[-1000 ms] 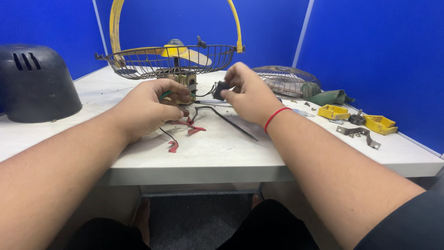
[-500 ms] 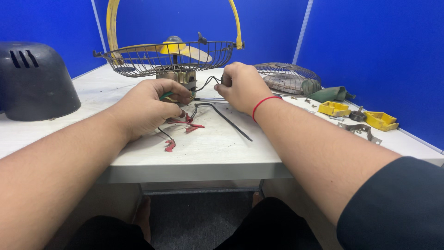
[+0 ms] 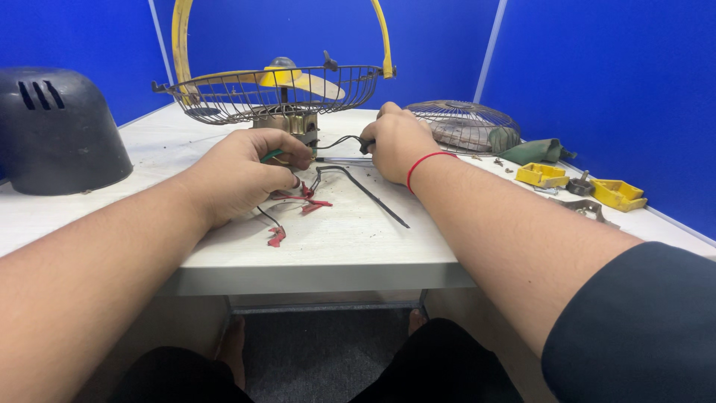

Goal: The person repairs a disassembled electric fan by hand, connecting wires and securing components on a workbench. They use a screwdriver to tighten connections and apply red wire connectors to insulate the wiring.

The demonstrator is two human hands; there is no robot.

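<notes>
My left hand [image 3: 250, 173] is closed on the wires [image 3: 298, 198] at the base of a small fan motor [image 3: 287, 121], pinching a green-tipped wire. My right hand [image 3: 397, 142] grips a screwdriver [image 3: 339, 159] whose metal shaft points left toward the motor; a red band circles that wrist. The motor stands under a wire fan guard [image 3: 276, 93] with a yellow blade [image 3: 294, 78] inside it. Red connector ends [image 3: 277, 237] and black leads lie on the white table [image 3: 343, 239] beneath my hands.
A dark grey domed housing [image 3: 60, 130] sits at the left. A second wire guard [image 3: 466, 123] and a green cloth [image 3: 537, 151] lie at the right, with yellow plastic parts [image 3: 619, 194] and small metal pieces beyond. A yellow arched frame [image 3: 181, 45] rises behind the fan.
My right hand has shifted a little to the right and back from the motor, and the screwdriver shaft now shows between my hands. My left hand stays on the wires.
</notes>
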